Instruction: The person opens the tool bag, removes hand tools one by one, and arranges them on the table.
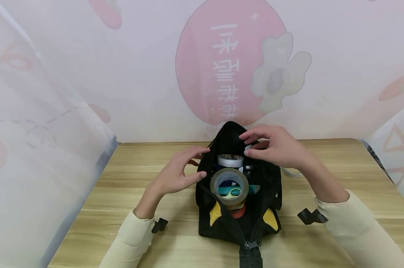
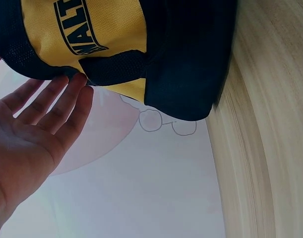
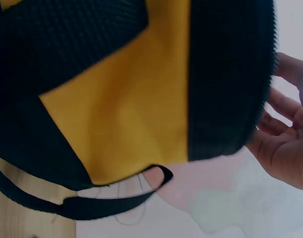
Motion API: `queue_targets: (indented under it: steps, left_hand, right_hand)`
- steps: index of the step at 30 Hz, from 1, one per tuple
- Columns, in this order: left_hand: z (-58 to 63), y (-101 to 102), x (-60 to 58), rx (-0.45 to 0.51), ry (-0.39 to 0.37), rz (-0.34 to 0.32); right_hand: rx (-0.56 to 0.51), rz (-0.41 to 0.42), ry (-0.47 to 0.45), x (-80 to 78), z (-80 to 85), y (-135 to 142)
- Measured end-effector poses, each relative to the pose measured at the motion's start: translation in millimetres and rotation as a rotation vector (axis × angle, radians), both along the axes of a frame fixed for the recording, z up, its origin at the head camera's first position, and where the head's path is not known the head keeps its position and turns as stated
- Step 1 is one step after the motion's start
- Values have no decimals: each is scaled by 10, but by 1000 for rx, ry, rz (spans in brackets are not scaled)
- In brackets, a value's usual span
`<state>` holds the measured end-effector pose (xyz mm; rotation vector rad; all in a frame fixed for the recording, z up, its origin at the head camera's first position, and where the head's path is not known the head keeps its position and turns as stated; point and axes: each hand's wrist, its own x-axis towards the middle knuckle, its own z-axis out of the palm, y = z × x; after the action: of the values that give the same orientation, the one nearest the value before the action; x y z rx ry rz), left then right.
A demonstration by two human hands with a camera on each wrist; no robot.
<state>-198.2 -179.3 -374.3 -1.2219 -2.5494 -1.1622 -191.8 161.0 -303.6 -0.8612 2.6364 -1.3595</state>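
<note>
A black and yellow tool bag (image 1: 206, 223) stands on the table with its zipped mouth spread wide. Inside it, a brown packing tape roll (image 1: 215, 184) leans in front of a white tape roll (image 1: 230, 163), with the pale green handle of a tool (image 1: 234, 192) showing through the brown roll's ring. My left hand (image 1: 180, 171) is at the bag's left rim, fingers extended and fingertips right at the fabric. Over the right rim hovers my right hand (image 1: 277, 147), fingers loosely bent, thumb apart from the index finger. A small pale thing (image 1: 248, 147) shows beside its thumb, partly hidden.
Behind the bag's right side lies another white roll (image 1: 293, 172), mostly hidden. The wooden table (image 1: 148, 160) ends at a printed cloth backdrop (image 1: 138, 74), with cloth on both sides as well. A black strap (image 3: 106, 206) loops off the bag's side.
</note>
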Motion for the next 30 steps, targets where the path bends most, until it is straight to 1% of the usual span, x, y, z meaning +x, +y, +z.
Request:
queue_targets:
  steps: [6,9,16,19,25,30]
  left_hand:
    - [1,7,-5,6,-4,-8]
    - [3,13,-2,4,-11,-5]
    - [-19,17,-5,1,-21,-2]
    - [-23,17,-2,2,-26,0]
    - [-22,9,-4,7,-25,-4]
    - [-8,15,3,5,-21,-5]
  right_hand:
    - [42,46,-2,-69,-121,-153]
    - [51,68,-21,-95,-179,-201]
    - [114,110,-55,-155,-344,-285]
    - [120,123,-71,-174,-406,-314]
    - [127,146,-56,-199,-464,-349]
    - [173,160,-59,-217,-560,-363]
